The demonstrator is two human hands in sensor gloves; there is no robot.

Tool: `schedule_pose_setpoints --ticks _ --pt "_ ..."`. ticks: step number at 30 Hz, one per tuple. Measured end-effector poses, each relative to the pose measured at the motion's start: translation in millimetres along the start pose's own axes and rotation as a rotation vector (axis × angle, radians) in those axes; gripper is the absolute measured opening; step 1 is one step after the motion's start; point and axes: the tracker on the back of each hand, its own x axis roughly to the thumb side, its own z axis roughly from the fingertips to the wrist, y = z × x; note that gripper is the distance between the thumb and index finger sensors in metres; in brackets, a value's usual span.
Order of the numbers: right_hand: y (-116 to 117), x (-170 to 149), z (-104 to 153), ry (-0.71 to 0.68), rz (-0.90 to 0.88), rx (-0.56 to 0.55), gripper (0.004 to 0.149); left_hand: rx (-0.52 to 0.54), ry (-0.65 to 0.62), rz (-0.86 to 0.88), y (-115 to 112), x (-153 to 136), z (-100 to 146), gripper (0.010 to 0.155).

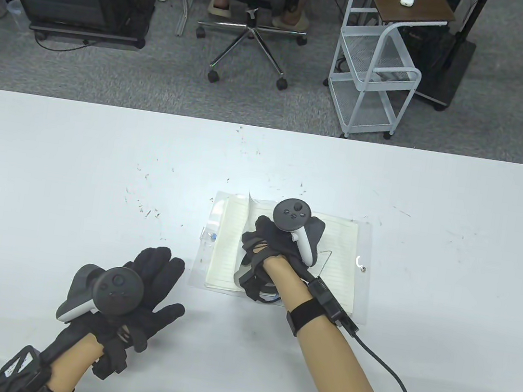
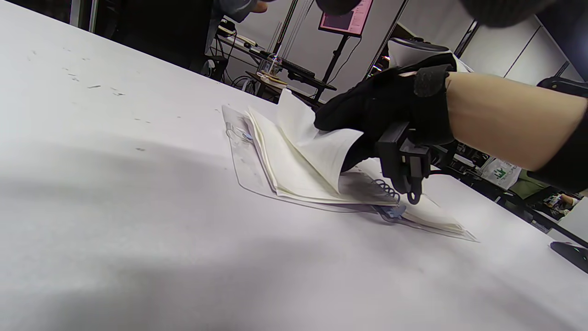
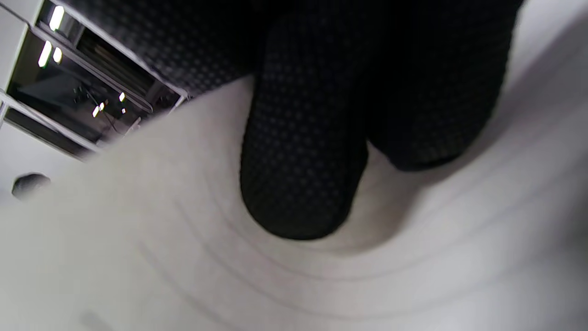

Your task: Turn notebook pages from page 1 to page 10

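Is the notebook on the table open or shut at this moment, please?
Open. The notebook lies spread flat on the table, and the right hand lifts one curved page over it.

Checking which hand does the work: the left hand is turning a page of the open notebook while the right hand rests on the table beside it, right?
Hands swapped. In the table view the right hand turns the page of the notebook; the left hand rests on the table beside it.

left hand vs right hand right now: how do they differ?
The left hand lies flat on the table, fingers spread, touching nothing else; the right hand is on the notebook, pushing a curled page over. The left sits beside the notebook, the right above it. Both wear black gloves with trackers.
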Motion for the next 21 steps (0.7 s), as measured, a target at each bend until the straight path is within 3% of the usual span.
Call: schedule_pose_setpoints --ticks 13,17,21 --pt "6.1 0.9 3.3 -0.014 -0.045 0.11 0.074 0.0 0.0 0.0 0.2 0.3 0.4 0.086" --pt "-12.5 -2.9 13.7 -0.058 -0.072 0.078 0.075 0.001 0.002 -0.001 0.3 0.2 0.6 0.086" --pt "-46.3 -15.1 28.3 -0.088 -0.098 0.017 0.077 -0.001 0.001 -0.004 0.0 0.5 0.4 0.086"
